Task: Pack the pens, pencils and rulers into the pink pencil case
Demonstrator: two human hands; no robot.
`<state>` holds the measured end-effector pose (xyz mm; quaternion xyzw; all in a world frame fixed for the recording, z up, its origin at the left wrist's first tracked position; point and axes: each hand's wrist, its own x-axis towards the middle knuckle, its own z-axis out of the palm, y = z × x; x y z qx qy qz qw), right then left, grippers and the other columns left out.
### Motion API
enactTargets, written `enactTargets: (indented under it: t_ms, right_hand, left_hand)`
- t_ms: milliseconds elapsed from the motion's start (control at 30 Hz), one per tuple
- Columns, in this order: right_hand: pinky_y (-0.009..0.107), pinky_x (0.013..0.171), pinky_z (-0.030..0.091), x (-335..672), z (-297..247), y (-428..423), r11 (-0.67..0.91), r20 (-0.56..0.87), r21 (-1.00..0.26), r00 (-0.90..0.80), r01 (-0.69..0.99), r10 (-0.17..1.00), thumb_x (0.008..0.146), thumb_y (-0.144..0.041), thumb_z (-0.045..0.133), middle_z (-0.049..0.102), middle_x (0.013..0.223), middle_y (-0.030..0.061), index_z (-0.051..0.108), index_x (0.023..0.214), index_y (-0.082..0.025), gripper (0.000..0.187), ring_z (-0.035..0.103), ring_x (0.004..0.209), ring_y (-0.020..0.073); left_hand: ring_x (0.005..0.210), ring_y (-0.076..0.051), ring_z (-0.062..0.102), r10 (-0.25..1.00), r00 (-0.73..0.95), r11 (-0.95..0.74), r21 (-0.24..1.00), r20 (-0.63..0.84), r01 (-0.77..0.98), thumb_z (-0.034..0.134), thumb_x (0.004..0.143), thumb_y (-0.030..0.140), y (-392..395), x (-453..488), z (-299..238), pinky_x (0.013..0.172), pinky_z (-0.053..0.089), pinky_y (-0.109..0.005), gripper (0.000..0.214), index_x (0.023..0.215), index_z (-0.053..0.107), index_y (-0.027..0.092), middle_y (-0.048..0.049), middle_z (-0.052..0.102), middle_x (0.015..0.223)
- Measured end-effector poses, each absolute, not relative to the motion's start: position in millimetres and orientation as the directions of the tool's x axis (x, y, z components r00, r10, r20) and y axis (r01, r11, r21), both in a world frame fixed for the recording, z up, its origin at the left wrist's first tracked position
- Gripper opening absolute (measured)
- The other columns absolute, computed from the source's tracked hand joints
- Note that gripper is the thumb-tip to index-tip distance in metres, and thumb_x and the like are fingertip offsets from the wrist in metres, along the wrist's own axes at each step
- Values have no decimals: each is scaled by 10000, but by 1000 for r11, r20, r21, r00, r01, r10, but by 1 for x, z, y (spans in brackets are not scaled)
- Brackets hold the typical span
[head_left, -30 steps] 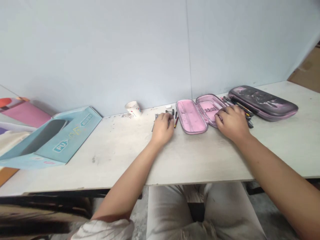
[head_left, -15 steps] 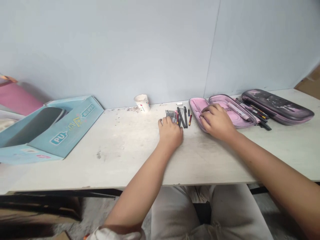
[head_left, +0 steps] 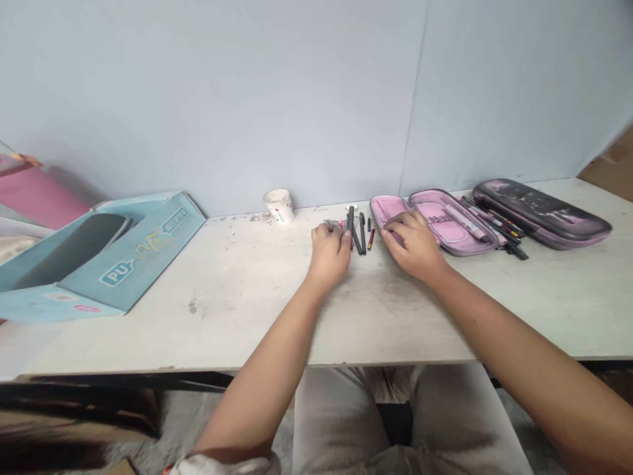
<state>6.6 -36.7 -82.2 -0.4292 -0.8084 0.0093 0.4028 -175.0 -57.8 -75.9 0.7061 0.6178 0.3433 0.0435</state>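
Head view: hands apart, grips unclear, left hand point(head_left: 329, 254) against the pens point(head_left: 357, 232), right hand point(head_left: 413, 243) on the open pink case point(head_left: 448, 231) holding a marker point(head_left: 465, 221).

A paper cup point(head_left: 278, 206) stands at the back of the desk point(head_left: 222, 316), against a pale blue wall point(head_left: 212, 99), with crumbs of debris point(head_left: 260, 217) just beside it. Further left, a light blue printed cardboard box point(head_left: 133, 260) lies on the desk, a pink board point(head_left: 42, 198) behind it.
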Motion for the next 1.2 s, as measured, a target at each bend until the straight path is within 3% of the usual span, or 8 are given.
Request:
enactTargets:
  t_ms: [167, 300, 533, 700, 833, 933, 1067, 1200]
  right_hand:
    - [379, 897, 377, 2, -73, -44, 675, 664, -516, -253, 528, 704, 852, -357, 446, 614, 930, 86, 615, 850, -197, 233, 507, 966, 222]
    - [392, 905, 362, 10, -65, -41, 662, 703, -511, -176, 549, 689, 843, -330, 451, 600, 975, 86, 583, 868, -214, 178, 486, 987, 234]
    - [480, 940, 275, 58, -64, -16, 315, 744, -354, 61, 880, 665, 851, -327, 423, 553, 1037, 167, 595, 941, -148, 264, 399, 1080, 314]
    - [565, 915, 245, 83, -83, -1, 125, 729, -355, 191, 926, 657, 817, -261, 449, 558, 962, 216, 615, 903, -89, 254, 412, 1024, 336]
    - [565, 910, 242, 88, -95, 7, 4, 653, -377, 263, 926, 710, 791, -230, 468, 558, 965, 246, 616, 936, -46, 277, 426, 1013, 342]
    - [547, 920, 235, 85, -96, 10, -2, 607, -347, 227, 938, 762, 779, -270, 501, 541, 1028, 245, 604, 991, -46, 324, 417, 1040, 340]
    - [518, 933, 231, 79, -92, 8, 34, 593, -290, 152, 956, 791, 794, -274, 477, 523, 1070, 220, 613, 978, -72, 305, 385, 1084, 328]
    - [501, 883, 289, 75, -92, 3, 88, 604, -297, 115, 951, 789, 809, -289, 451, 523, 1041, 207, 621, 957, -83, 304, 388, 1067, 336]
  left_hand:
    - [990, -206, 476, 894, 183, -443, 749, 409, 492, 420, 857, 281, -58, -155, -73, 998, 293, -386, 268, 735, 630, 168, -67, 555, 913]
    - [959, -204, 501, 880, 172, -472, 773, 442, 424, 456, 835, 277, -50, -128, -67, 988, 305, -388, 209, 833, 646, 189, -57, 583, 902]
    - [949, -272, 517, 865, 325, -488, 492, 382, 721, 447, 771, 157, -23, -55, -62, 914, 363, -433, 246, 920, 640, 124, -126, 595, 917]
    - [1073, -296, 471, 900, 314, -415, 375, 302, 829, 465, 809, 277, -14, -33, -65, 923, 363, -453, 333, 1092, 586, 148, -149, 553, 1094]
    - [1066, -257, 477, 878, 296, -412, 276, 377, 868, 445, 833, 290, -6, -63, -61, 926, 370, -416, 307, 1083, 566, 158, -130, 551, 1084]
    - [1031, -252, 494, 880, 174, -271, 166, 442, 948, 414, 846, 290, -1, -106, -59, 886, 393, -393, 295, 1063, 551, 144, -132, 553, 1055]
    - [1015, -324, 490, 899, -53, 81, -46, 435, 996, 397, 846, 383, -6, -162, -68, 819, 405, -427, 380, 1017, 559, 84, -190, 535, 1027]
    - [1039, -360, 467, 948, -95, 136, -116, 303, 984, 435, 824, 414, -14, -191, -79, 820, 395, -440, 404, 972, 584, 68, -218, 518, 1043]
